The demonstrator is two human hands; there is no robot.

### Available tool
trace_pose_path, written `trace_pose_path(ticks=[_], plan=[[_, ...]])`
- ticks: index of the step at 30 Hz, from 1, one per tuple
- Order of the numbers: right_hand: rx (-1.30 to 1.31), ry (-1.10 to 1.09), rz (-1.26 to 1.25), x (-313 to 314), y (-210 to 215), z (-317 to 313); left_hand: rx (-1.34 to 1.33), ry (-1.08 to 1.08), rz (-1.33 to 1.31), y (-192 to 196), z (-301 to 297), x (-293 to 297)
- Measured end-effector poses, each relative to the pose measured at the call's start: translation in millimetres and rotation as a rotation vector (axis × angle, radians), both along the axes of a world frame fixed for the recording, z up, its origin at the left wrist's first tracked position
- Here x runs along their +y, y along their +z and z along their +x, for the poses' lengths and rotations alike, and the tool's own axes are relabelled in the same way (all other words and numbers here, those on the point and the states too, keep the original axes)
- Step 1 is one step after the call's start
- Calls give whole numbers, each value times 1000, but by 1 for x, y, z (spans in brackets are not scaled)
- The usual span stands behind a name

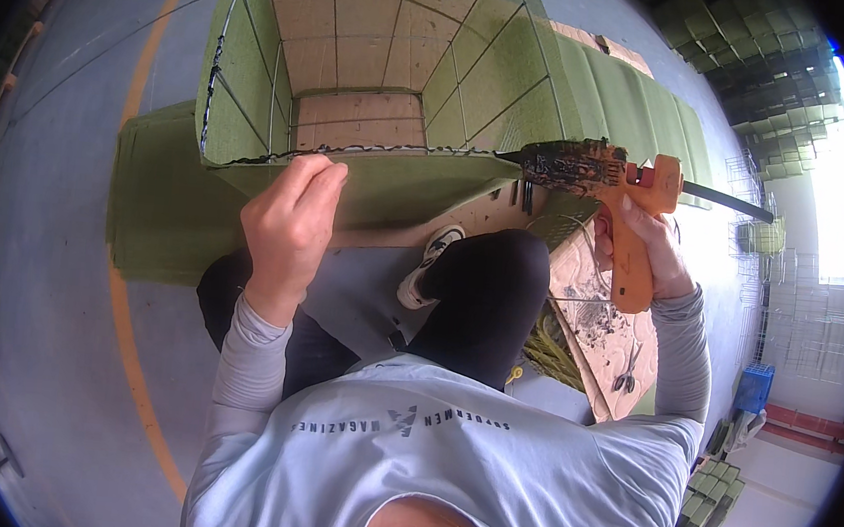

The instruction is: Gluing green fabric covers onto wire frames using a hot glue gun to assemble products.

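My right hand (656,249) grips the handle of an orange glue gun (610,180) smeared with dark residue. Its nozzle points left at the rim of a wire-framed box (358,77) lined with green mat. A dark bead of glue runs along that front rim. My left hand (290,222) presses its fingers down on the green mat at the rim, left of the nozzle. The box's inner bottom shows brown cardboard.
I sit on the grey floor with knees bent, one white shoe (429,261) under the box. A cardboard sheet (605,350) with scissors (625,377) lies at my right. Green mat pieces (647,103) stretch behind. Wire frames (791,286) and a blue crate (754,388) stand far right.
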State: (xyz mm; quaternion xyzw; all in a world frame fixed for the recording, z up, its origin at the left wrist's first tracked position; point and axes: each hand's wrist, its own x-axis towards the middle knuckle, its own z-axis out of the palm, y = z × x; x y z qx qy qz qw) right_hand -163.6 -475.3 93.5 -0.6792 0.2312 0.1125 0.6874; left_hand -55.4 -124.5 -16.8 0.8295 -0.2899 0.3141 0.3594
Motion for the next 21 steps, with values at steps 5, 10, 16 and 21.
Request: trace_pose_path(ticks=[5,10,16,21], plan=[[-30,-31,3,-2,-12,0,-1,2,-9,-4,-1,-2],[-83,20,104,3,-15,8,-26,6,-4,-3,2,-3],[-74,89,34,7,-12,15,-48,5,-15,1,0,-3],[-64,116,2,8,-4,24,8,8,-10,1,-4,-2]])
